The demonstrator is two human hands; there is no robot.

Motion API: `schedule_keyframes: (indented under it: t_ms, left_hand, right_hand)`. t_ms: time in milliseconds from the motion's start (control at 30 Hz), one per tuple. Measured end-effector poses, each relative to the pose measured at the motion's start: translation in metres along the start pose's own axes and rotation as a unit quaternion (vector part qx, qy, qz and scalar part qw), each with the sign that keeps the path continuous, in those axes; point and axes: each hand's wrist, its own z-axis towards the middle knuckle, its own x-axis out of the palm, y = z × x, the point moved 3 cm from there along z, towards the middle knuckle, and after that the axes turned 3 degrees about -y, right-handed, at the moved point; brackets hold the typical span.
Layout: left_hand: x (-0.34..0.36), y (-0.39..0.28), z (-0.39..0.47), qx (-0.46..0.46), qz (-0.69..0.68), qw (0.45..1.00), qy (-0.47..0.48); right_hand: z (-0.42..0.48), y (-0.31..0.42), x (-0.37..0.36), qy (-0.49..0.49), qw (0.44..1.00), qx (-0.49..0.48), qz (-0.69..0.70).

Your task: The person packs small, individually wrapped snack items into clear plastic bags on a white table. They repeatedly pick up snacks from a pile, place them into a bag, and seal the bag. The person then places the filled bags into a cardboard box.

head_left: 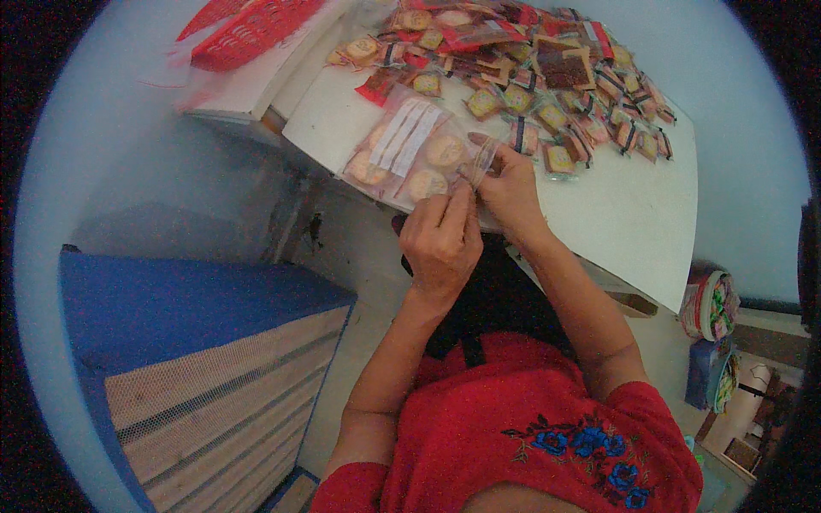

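A clear plastic bag (442, 186) with several round cookies (445, 151) inside lies tilted at the front edge of the white table (616, 218). It bears a white label (405, 140) with writing. My left hand (442, 240) pinches the near side of the bag's top end between thumb and fingers. My right hand (510, 183) holds the far side of that same end, where the film is gathered. Whether the bag's mouth is sealed I cannot tell. Beyond my hands lies a heap of small wrapped cookies and cakes (518, 97).
Red plastic baskets (250, 38) stand on a white surface at the upper left. A blue-framed mesh rack with shelves (224, 385) is at my left. Round and blue containers with colourful contents (712, 304) stand at the right. Flat brown packets (564, 67) top the heap.
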Motion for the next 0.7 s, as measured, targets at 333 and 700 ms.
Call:
schedule_keyframes:
  t_ms: [333, 700]
  left_hand:
    - [-0.001, 0.001, -0.004, 0.017, 0.002, 1.000, -0.002]
    - [-0.008, 0.000, -0.010, 0.015, 0.028, 0.999, 0.018]
  right_hand:
    - [0.000, 0.011, -0.001, -0.065, 0.986, -0.046, -0.145]
    - [0.003, 0.009, 0.000, -0.042, 0.989, -0.011, -0.139]
